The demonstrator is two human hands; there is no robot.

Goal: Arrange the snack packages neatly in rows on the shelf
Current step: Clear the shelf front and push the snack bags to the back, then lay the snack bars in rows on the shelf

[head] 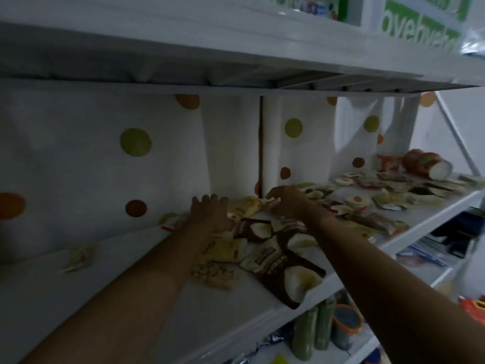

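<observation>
Several snack packages lie scattered flat on the white shelf (110, 279). A brown and cream pouch (288, 279) lies at the front edge, with another like it (258, 229) behind. Yellow packets (228, 249) sit between my arms. My left hand (210, 214) reaches deep toward the back wall with fingers extended over the packets. My right hand (286, 199) lies beside it, its fingers pinching a small pale packet (273, 202). A lone pale packet (78, 258) rests far left. A clear pack of biscuits (214, 274) lies under my left forearm.
More packets are strewn along the shelf's right part (388, 198), with a red and white roll pack (425, 164) at the back. A spotted white backing (136, 143) covers the wall. Jars (346, 324) stand on the lower shelf; another shelf (236, 61) hangs close above.
</observation>
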